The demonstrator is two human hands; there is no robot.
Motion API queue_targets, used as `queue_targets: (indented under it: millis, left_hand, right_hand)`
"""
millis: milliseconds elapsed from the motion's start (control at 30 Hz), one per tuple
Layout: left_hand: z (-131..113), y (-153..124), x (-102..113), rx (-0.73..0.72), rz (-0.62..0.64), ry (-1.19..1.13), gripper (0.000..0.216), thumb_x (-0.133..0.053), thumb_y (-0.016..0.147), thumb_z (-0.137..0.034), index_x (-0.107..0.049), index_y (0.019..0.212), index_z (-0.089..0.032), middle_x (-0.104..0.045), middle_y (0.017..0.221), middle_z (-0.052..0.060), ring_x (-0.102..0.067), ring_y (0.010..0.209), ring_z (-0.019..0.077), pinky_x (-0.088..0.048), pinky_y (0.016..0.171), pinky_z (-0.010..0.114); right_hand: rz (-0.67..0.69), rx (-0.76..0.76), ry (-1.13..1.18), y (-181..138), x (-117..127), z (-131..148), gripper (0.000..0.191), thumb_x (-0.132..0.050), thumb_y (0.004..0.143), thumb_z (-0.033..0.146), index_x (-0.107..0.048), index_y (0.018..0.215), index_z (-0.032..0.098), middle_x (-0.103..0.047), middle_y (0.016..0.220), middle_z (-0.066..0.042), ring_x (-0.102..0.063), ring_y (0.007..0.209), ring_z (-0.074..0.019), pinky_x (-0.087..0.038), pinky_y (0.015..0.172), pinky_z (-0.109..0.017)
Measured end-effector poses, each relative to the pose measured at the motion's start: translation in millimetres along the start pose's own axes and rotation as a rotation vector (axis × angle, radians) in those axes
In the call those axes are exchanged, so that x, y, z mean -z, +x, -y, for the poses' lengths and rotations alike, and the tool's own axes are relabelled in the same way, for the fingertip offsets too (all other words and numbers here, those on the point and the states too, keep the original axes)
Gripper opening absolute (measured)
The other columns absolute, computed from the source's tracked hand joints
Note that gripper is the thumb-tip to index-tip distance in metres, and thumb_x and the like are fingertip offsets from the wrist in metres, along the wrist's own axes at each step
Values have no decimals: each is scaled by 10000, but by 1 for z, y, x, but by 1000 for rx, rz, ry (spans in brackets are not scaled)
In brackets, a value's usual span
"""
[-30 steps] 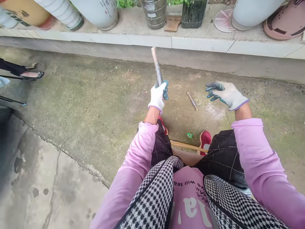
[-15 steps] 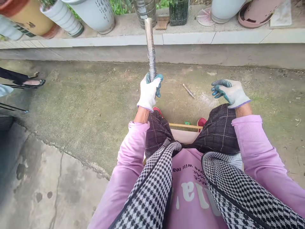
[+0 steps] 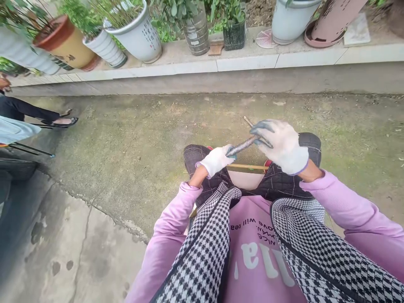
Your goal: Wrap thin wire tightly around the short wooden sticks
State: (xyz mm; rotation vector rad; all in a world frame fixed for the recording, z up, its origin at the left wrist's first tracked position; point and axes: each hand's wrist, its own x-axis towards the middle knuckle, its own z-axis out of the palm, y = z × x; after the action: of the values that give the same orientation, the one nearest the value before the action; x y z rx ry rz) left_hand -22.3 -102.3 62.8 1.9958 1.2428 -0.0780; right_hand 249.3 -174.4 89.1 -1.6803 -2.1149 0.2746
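My left hand [image 3: 217,160], in a white glove with blue-green palm coating, is closed round one end of a wooden stick wrapped in silvery wire [image 3: 241,147]. The stick lies slantwise over my lap, its far end up and to the right. At that far end my right hand [image 3: 279,143], gloved alike, has its fingers curled about the stick; the tip is hidden among them. Behind the right hand's fingertips a thin twig [image 3: 248,121] on the ground is partly covered.
Potted plants, among them a white pot [image 3: 137,38] and a pink pot [image 3: 334,21], stand along a tiled ledge [image 3: 189,68] ahead. Another person's leg [image 3: 34,110] and a light blue seat [image 3: 19,129] are at the left. A yellowish bar [image 3: 249,166] crosses between my feet.
My left hand has lowered the stick from upright to a slant toward the right. My right hand has come in from the right to its far end. The view has tilted up slightly.
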Motion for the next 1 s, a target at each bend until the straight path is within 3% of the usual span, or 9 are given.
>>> queue_targets:
  millis: [167, 300, 400, 500, 633, 700, 833, 900, 1000]
  left_hand:
    - [-17, -11, -6, -130, 195, 334, 241, -747, 1070, -355, -810, 1276, -245, -873, 1053, 90, -850, 1002, 294, -610, 910, 345]
    - [-28, -18, -3, -182, 186, 489, 362, -705, 1112, -358, -813, 1438, -243, -898, 1245, 129, -866, 1183, 326, -629, 1015, 378]
    - [-35, -22, -1, -263, 24, 538, 513, -775, 1075, -334, -780, 1573, -209, -835, 1523, 192, -773, 1466, 390, -581, 1252, 489]
    - [-37, -33, 2, -367, -252, 363, 635, -899, 995, -355, -768, 1607, -245, -744, 1704, 186, -644, 1641, 412, -475, 1413, 570]
    - [-33, -51, 1, -326, -736, -209, 316, -779, 1082, -373, -838, 1384, -302, -829, 1539, 122, -733, 1508, 336, -560, 1339, 541]
    - [-31, -55, -7, -230, -830, -528, 218, -744, 1088, -396, -840, 1250, -285, -871, 1384, 108, -805, 1336, 298, -637, 1219, 496]
    - [-31, -54, -33, -53, -624, -907, 281, -833, 977, -376, -826, 1230, -255, -891, 1273, 95, -820, 1002, 219, -696, 925, 378]
    - [-35, -51, -46, -53, -522, -965, 456, -907, 916, -358, -816, 1353, -264, -875, 1411, 105, -799, 931, 194, -683, 844, 355]
    - [-41, -47, -58, -77, -376, -979, 750, -1004, 805, -345, -776, 1516, -278, -869, 1424, 118, -775, 872, 189, -646, 744, 340]
  right_hand:
    - [478, 112, -251, -14, -22, 5, 421, -716, 1071, 270, -874, 1451, 180, -875, 1310, -197, -795, 1132, -373, -541, 956, -440]
    - [501, 63, -264, -35, -22, 9, 424, -679, 1112, 234, -859, 1494, 195, -859, 1296, -196, -804, 1047, -335, -521, 852, -395]
    - [436, -24, -224, -48, -20, 12, 431, -669, 1132, 246, -858, 1516, 197, -863, 1311, -203, -830, 1095, -347, -565, 851, -396]
    - [332, -140, -167, -56, -21, 3, 444, -671, 1126, 282, -862, 1522, 217, -875, 1357, -183, -854, 1127, -351, -615, 866, -398]
    - [153, -251, -73, -61, -16, -21, 455, -708, 1086, 356, -876, 1491, 237, -888, 1390, -160, -869, 1151, -385, -676, 921, -447]
    - [65, -262, 10, -64, -8, -28, 436, -707, 1072, 371, -889, 1456, 269, -904, 1338, -138, -871, 1154, -401, -695, 973, -493]
    - [-16, -284, 203, -72, 6, -25, 394, -703, 1072, 412, -909, 1394, 315, -917, 1281, -110, -879, 1152, -415, -703, 1056, -571]
    - [0, -302, 262, -74, 10, -16, 392, -732, 1050, 418, -918, 1381, 319, -922, 1227, -100, -886, 1122, -417, -713, 1043, -582]
    - [72, -292, 314, -69, 14, -1, 380, -770, 1033, 424, -930, 1370, 352, -925, 1156, -75, -894, 1084, -408, -733, 997, -561]
